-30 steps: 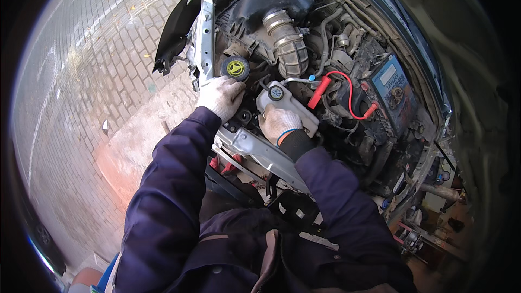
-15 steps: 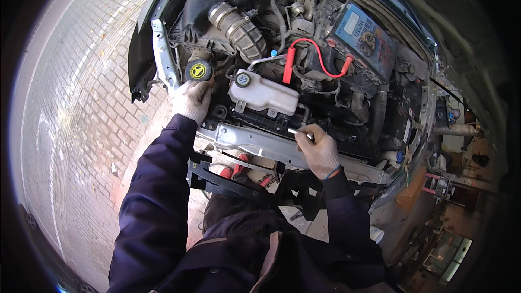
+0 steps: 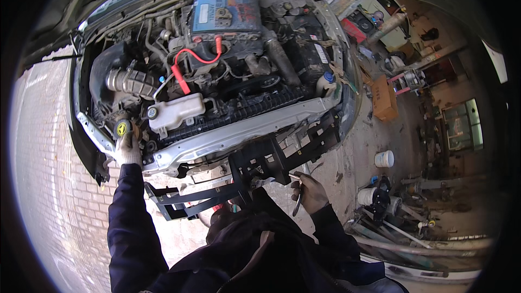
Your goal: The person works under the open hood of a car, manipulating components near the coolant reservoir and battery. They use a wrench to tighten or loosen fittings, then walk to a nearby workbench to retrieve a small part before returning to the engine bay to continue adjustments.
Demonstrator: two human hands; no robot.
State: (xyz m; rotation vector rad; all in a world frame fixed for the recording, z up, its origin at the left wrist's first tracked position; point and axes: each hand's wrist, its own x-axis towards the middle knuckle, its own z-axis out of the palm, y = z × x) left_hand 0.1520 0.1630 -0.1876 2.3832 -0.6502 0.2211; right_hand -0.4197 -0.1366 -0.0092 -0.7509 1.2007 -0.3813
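My left hand, in a pale glove, is closed around the near side of the power steering fluid reservoir, which has a black cap with a yellow symbol. Its fingertips are partly hidden under the cap. My right hand, also gloved, is in front of the car near a black plastic bumper bracket. A slim, shiny metal tool is gripped in it, one end poking out above the fingers and the other below. Right of the reservoir sits a white coolant tank with a dark cap.
A silver crossmember runs along the front of the engine bay. On the engine lies a blue battery-like box with a red cable. A cardboard box and a white bucket stand on the floor at right.
My view has swung right. My right hand has drawn back from the crossmember, down and toward my body, with the tool still in it. My left hand stays at the reservoir.
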